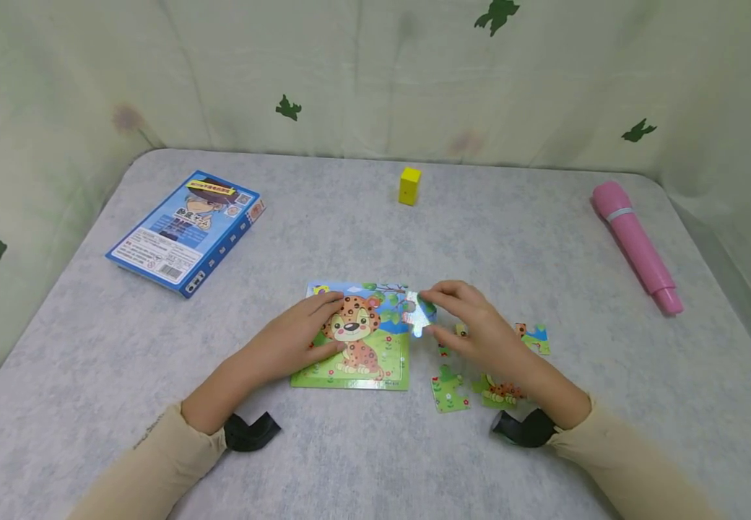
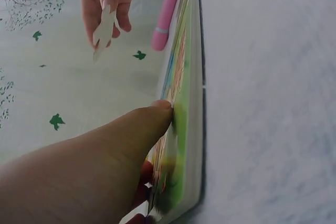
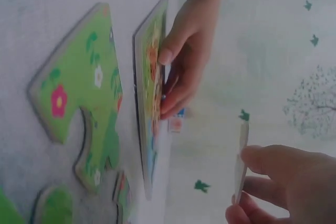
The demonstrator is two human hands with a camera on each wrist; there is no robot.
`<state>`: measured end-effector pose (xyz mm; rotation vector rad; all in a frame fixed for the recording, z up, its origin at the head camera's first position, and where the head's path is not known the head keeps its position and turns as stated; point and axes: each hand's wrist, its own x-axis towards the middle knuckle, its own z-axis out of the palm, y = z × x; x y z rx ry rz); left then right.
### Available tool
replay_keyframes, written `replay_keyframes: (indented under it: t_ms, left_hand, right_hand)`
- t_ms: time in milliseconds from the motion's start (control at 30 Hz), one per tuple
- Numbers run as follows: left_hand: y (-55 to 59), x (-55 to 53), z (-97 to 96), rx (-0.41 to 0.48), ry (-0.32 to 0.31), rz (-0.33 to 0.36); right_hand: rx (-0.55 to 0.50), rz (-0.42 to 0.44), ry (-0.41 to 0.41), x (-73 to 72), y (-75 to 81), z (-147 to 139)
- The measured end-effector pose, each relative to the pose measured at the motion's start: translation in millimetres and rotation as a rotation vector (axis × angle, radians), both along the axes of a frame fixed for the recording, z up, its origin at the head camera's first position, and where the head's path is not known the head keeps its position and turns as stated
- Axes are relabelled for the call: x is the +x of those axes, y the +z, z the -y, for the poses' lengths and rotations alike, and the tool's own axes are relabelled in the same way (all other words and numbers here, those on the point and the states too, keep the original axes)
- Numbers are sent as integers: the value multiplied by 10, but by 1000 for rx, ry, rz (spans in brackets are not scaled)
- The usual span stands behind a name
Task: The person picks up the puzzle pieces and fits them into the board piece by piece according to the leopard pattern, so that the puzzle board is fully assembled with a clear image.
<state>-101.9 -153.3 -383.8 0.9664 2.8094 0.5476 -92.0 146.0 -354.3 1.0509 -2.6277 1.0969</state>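
Note:
A jigsaw board with a cartoon leopard picture lies flat on the table. My left hand rests on its left part, thumb and fingertips touching the picture near the leopard. Between thumb and fingers, my right hand pinches a jigsaw piece, raised beside the board's upper right edge. In the right wrist view the held piece is seen edge-on, above the table. Below and around the right hand lie several loose pieces, including a green flowered one, one with leopard spots and a blue-green one.
A blue game box lies at the left. Toward the back edge stands a yellow block. On the right lies a pink microphone-shaped thing. A pale curtain with green bird shapes hangs behind the table.

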Motion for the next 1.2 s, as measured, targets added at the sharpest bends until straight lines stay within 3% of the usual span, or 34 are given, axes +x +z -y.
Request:
replay_keyframes:
  t_ms: [167,333,600,833,1067,1200]
  left_hand:
    - [10,5,-39,-21,7,-1]
    - [5,-15,-85,-21,-38,-83]
    - [43,6,-170,-67,-111,-187]
    - [78,34,-211,-173,-85,-157]
    - [58,34,-232,-172,-54,-168]
    - [36,31,-235,-185,-40,-192]
  right_hand:
    - [52,69,2,-46,-69,193]
    - [124,129,-20,-107,-162,332]
    - [200,98,-52,-232,-319,439]
    - [207,55,-65,-277,-364,471]
    - [247,34,-76,-275,-364,495]
    - [293,79,-72,-269,-352,486]
